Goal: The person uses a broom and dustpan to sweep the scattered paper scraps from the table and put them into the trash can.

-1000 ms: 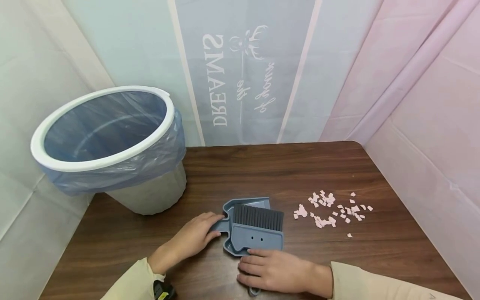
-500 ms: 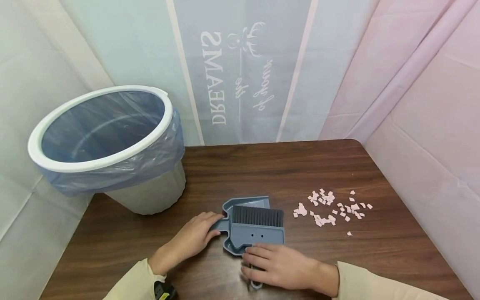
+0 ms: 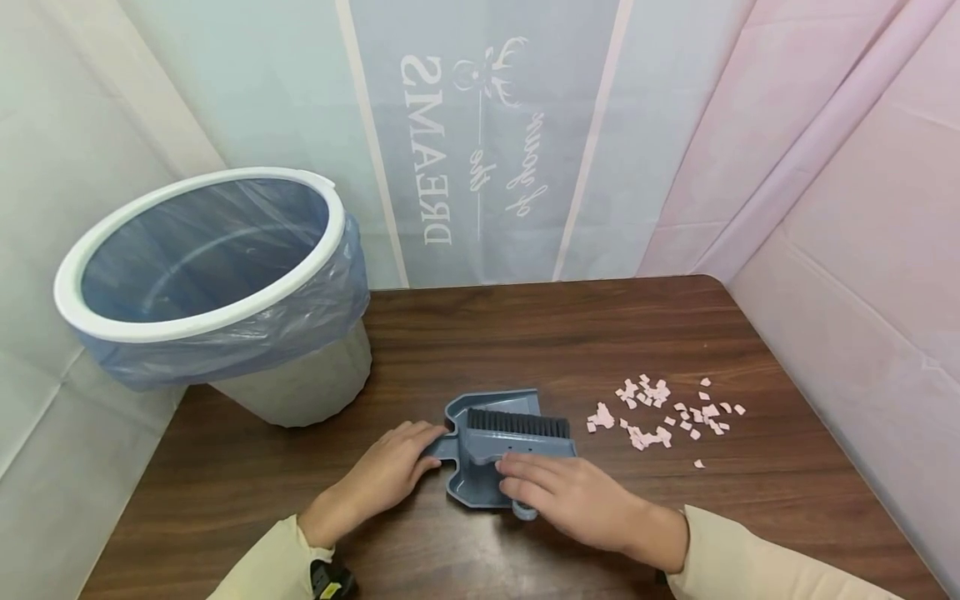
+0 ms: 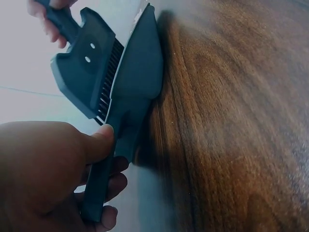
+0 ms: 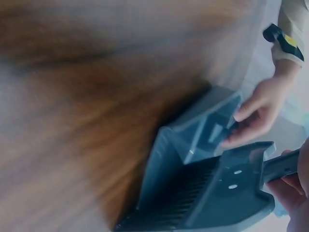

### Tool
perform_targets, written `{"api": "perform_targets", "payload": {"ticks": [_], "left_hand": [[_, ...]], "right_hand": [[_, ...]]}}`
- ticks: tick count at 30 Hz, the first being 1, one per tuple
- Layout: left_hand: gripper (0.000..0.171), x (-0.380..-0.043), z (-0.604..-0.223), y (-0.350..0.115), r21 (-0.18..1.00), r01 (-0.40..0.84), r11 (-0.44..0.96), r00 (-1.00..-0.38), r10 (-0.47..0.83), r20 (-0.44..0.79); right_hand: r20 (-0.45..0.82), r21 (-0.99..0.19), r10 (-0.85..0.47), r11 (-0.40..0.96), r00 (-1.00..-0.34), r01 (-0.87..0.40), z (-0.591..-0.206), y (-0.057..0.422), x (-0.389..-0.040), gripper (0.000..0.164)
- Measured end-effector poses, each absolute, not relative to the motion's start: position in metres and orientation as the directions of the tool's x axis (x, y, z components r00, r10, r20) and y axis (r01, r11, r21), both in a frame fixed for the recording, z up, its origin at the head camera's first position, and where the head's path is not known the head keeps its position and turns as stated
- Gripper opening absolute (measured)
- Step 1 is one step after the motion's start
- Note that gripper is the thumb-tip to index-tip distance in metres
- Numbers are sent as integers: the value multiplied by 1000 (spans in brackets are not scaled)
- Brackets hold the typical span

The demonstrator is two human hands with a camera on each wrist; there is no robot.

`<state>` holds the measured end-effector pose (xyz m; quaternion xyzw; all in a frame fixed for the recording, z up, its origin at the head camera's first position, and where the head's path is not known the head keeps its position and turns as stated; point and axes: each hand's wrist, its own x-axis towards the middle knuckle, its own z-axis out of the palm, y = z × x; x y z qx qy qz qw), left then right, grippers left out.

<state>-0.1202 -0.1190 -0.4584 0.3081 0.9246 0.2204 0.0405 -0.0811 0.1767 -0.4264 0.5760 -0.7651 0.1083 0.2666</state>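
My left hand (image 3: 390,467) grips the handle of a blue-grey dustpan (image 3: 474,490) that lies on the table, its mouth facing right. In the left wrist view the thumb lies along the dustpan handle (image 4: 99,186), with the fingers curled beneath. My right hand (image 3: 573,500) holds a matching hand brush (image 3: 486,444) by its handle; the handle's ring end shows below the fingers. The brush is tilted, with its head over the dustpan and its dark bristles (image 3: 517,422) toward the pan. In the right wrist view the brush head (image 5: 236,193) overlaps the pan.
Small pale pink paper scraps (image 3: 642,437) lie scattered on the wooden table (image 3: 570,333), right of the dustpan. At the left stands a large bin (image 3: 300,392) with a white rim and a blue liner bag. Printed cloth (image 3: 495,167) hangs behind the table.
My right hand has closed on the brush handle and raised it up and away from me, tilting the brush in the dustpan. My left hand has stayed on the dustpan handle.
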Motion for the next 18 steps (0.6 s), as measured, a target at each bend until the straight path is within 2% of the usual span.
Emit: {"api": "perform_targets", "payload": {"ticks": [7,13,18], "left_hand": [[39,-119,-459,-117,395,586,708,-793,602,98],[39,-119,-460,-117,395,592,702,-787,610,95],[39,-120,-460,-118,393,601,696,-781,616,103]], "right_hand": [[629,-56,-728,309,-274,-949,-415,179,-91,23],[658,-174,-647,368,-386,-913,-401,187,-97,25],[724,-250,-517,418,-456,-873,-382,195,-102,28]]}}
